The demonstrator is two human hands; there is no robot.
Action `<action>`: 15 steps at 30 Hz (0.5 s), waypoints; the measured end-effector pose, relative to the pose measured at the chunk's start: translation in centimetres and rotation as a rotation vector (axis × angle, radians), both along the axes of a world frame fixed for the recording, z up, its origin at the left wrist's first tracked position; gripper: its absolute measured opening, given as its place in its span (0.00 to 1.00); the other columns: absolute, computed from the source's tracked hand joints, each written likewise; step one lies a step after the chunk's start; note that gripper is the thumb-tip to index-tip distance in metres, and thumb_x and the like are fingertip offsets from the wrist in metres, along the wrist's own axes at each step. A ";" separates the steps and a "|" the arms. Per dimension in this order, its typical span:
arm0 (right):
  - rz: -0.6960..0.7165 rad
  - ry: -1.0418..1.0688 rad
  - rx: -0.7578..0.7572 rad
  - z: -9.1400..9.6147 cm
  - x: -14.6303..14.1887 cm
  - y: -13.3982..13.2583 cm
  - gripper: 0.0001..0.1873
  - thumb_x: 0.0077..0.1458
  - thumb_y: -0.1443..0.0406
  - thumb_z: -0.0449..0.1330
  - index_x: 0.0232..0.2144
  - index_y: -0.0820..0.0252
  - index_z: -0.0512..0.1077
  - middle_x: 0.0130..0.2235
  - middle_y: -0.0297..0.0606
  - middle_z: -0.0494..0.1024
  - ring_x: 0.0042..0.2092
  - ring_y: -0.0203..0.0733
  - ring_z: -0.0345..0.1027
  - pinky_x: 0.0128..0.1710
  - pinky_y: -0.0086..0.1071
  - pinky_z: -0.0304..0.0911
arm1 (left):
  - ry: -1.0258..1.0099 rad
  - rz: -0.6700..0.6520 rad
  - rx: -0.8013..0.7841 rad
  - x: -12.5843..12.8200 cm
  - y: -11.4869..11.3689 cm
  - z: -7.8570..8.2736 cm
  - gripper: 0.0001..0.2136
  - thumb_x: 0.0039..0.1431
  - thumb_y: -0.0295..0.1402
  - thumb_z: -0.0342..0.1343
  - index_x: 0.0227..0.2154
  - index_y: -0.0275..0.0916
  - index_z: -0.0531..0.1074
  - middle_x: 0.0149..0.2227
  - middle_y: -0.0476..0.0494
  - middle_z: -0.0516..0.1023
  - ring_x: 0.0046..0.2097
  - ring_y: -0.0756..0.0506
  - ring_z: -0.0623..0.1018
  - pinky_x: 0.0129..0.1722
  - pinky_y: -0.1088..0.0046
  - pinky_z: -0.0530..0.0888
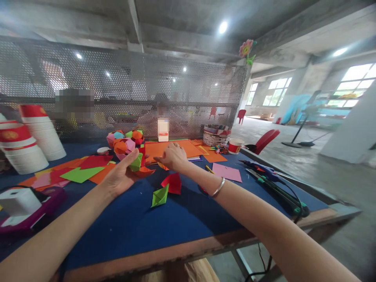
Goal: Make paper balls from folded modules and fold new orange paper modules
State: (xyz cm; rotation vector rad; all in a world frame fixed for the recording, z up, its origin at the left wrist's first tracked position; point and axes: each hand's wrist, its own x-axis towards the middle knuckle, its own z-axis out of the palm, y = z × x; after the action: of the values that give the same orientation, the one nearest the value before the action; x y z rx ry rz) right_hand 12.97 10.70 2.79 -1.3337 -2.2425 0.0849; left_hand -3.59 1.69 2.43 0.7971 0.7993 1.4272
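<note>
A green fold (pixel 160 196) and a red fold (pixel 173 183) lay on the blue table (pixel 132 227). Just beyond, the left hand (pixel 119 178) was half closed, pinching a green wedge (pixel 135 162). The right hand (pixel 173 156) curled, knuckles up, beside an orange piece (pixel 147 171); whether it gripped anything could not be told. Behind sat a paper ball (pixel 126 143).

No text, brand or number can be read anywhere. The stacked white paper cups with red bands (pixel 18 138) carry a gold emblem too blurred to make out. The small white bottle (pixel 163 131) at the back of the blue-covered bench (pixel 132 223) has an orange label that is pixelated. The small red-and-white paper cup (pixel 235 146) shows only illegible marks.
</note>
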 end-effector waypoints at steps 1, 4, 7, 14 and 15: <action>-0.017 -0.028 -0.005 0.0 -0.7 0.0 0.19 0.59 0.53 0.66 0.35 0.67 0.81 0.54 0.60 0.76 0.60 0.63 0.65 0.58 0.50 0.58 | 0.005 0.000 0.002 -0.1 0.1 -0.2 0.11 0.69 0.33 0.54 0.47 0.34 0.77 0.40 0.38 0.85 0.40 0.42 0.85 0.46 0.59 0.83; -0.048 -0.070 -0.029 -0.3 -2.1 -0.1 0.21 0.58 0.54 0.66 0.40 0.70 0.81 0.55 0.63 0.76 0.61 0.65 0.64 0.60 0.52 0.55 | 0.019 -0.002 -0.001 -0.4 0.4 -0.7 0.09 0.67 0.33 0.59 0.45 0.34 0.77 0.38 0.40 0.85 0.40 0.43 0.85 0.47 0.59 0.83; -0.053 -0.054 -0.082 -0.7 -2.4 0.1 0.17 0.57 0.56 0.67 0.39 0.67 0.81 0.50 0.59 0.80 0.59 0.63 0.68 0.58 0.51 0.56 | 0.030 -0.012 -0.017 -0.6 0.5 -0.9 0.10 0.64 0.35 0.62 0.44 0.34 0.77 0.38 0.41 0.84 0.39 0.44 0.84 0.46 0.61 0.82; -0.024 0.249 -0.264 -1.0 -0.1 1.0 0.13 0.53 0.67 0.64 0.19 0.58 0.68 0.29 0.42 0.77 0.44 0.53 0.74 0.45 0.41 0.61 | 0.037 -0.002 -0.018 -0.5 0.4 -0.8 0.11 0.65 0.39 0.61 0.44 0.38 0.78 0.36 0.43 0.84 0.37 0.44 0.83 0.42 0.62 0.83; -0.003 0.324 -0.281 -0.9 0.4 0.9 0.14 0.53 0.66 0.63 0.19 0.57 0.66 0.28 0.39 0.75 0.42 0.50 0.73 0.43 0.39 0.60 | 0.037 -0.003 -0.018 -0.6 0.5 -0.9 0.10 0.65 0.39 0.61 0.44 0.39 0.78 0.36 0.43 0.84 0.37 0.44 0.83 0.42 0.61 0.83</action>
State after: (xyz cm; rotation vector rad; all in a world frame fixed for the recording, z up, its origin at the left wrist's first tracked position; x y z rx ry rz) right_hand 13.41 11.62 1.93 -1.3516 -2.0035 0.5909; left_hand -4.15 2.15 1.56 0.8120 0.8382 1.4044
